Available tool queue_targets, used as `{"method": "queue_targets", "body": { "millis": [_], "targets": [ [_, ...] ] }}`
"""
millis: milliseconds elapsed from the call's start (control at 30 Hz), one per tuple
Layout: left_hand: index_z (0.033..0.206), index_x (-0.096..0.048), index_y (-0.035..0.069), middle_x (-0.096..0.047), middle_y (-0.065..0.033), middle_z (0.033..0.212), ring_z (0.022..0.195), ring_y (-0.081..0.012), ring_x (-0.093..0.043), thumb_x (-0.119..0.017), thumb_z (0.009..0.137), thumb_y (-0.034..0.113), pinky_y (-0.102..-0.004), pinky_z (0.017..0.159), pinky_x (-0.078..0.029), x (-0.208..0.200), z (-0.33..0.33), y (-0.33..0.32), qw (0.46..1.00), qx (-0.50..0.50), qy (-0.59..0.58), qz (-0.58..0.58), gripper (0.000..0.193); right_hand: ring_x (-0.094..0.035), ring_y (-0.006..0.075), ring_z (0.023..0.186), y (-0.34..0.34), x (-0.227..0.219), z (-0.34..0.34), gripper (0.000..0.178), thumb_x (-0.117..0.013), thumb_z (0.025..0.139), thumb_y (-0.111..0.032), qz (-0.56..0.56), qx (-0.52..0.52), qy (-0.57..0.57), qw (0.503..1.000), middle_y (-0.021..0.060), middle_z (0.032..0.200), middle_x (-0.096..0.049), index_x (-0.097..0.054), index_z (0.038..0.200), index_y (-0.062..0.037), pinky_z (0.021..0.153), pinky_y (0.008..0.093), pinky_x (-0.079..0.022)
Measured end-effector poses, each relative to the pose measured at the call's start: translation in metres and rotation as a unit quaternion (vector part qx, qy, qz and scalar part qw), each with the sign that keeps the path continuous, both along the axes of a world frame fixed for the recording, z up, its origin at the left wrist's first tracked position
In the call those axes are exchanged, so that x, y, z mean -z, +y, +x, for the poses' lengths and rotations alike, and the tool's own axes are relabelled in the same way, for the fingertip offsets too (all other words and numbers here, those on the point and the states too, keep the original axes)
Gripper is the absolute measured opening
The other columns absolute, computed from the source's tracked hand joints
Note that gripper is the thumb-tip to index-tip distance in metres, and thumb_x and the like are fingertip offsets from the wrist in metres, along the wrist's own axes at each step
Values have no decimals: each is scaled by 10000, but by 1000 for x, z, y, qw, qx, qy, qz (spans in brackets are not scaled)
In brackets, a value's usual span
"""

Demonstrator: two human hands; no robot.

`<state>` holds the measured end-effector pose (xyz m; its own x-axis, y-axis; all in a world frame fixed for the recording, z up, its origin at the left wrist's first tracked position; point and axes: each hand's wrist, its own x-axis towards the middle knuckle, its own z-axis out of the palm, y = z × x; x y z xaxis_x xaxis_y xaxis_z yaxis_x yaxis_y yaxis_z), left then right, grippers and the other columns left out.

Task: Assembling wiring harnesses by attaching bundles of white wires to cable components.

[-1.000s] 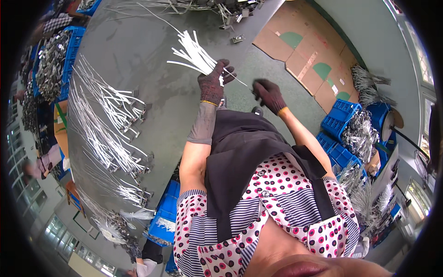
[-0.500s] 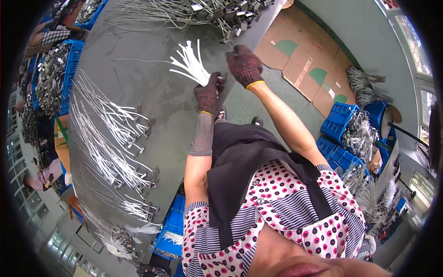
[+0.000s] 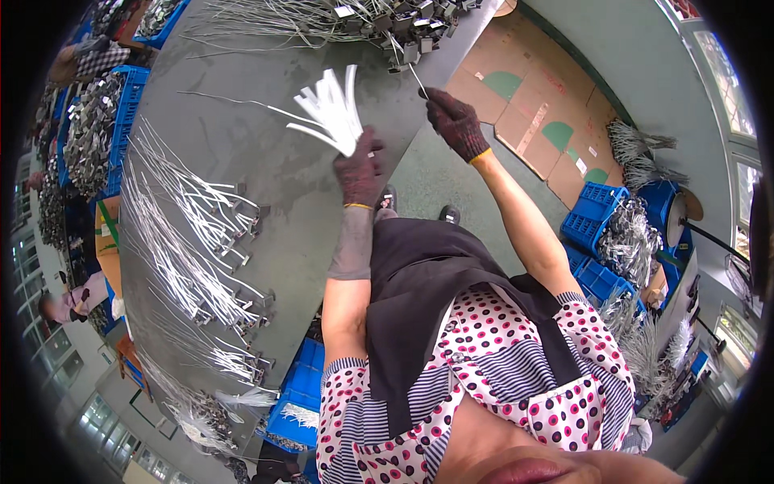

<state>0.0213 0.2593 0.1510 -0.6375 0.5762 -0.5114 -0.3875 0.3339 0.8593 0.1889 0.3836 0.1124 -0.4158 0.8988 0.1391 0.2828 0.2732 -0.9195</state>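
Observation:
Both my hands wear dark red-black knitted gloves with yellow cuffs. My left hand (image 3: pixel 360 168) is closed round a fanned bunch of white sleeves (image 3: pixel 329 111) above the grey table. A thin wire trails left from one sleeve. My right hand (image 3: pixel 456 125), beyond the table's edge, pinches the end of a thin pale wire (image 3: pixel 416 79). This wire runs up toward a pile of small dark blocks with wires (image 3: pixel 411 36) on the far part of the table. Whether it joins a block is too small to tell.
Sleeved wire bundles (image 3: pixel 193 210) lie in groups along the left of the grey table (image 3: pixel 282 185). Blue crates of parts stand left (image 3: pixel 133 113), below (image 3: pixel 306 387) and right (image 3: pixel 595 211). Flattened cardboard (image 3: pixel 524 105) covers the floor at upper right. Another person (image 3: pixel 76 302) is at far left.
My right hand has moved right and slightly down, and a pale wire now shows stretched from its fingers. The left hand has turned slightly, with the sleeves still in it.

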Motion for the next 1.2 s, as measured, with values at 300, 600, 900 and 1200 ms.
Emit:
{"method": "queue_targets", "body": {
  "millis": [300,600,900,1200],
  "targets": [
    [1099,-589,-70,-649,-186,921,735,-285,-665,-672,907,124,-478,714,-634,32,75,70,952,101,-239,163,285,-646,158,699,-120,17,159,251,-538,977,-159,-186,-6,-111,976,89,805,-688,-651,1174,-50,654,312,-512],
    [1074,-616,-21,-642,-186,990,884,-337,-669,-722,873,112,-550,829,-602,34,88,71,940,-3,-279,196,264,-620,124,696,-267,69,345,218,-569,979,-192,-327,93,-207,917,82,758,-669,-671,1110,-50,645,293,-507],
    [1223,-565,28,-655,-182,968,777,-295,-687,-710,903,212,-492,734,-624,7,78,35,933,-84,-200,287,397,-639,157,708,-286,93,417,171,-597,966,-159,-249,86,-247,932,86,791,-669,-673,1076,-53,660,301,-517],
    [1190,-599,17,-635,-162,1007,835,-264,-650,-694,923,232,-429,822,-592,20,84,-4,947,-25,-204,247,356,-616,120,667,-216,51,358,244,-588,967,-224,-309,37,-167,936,58,742,-664,-677,1096,-36,634,287,-508]
  ]
}}
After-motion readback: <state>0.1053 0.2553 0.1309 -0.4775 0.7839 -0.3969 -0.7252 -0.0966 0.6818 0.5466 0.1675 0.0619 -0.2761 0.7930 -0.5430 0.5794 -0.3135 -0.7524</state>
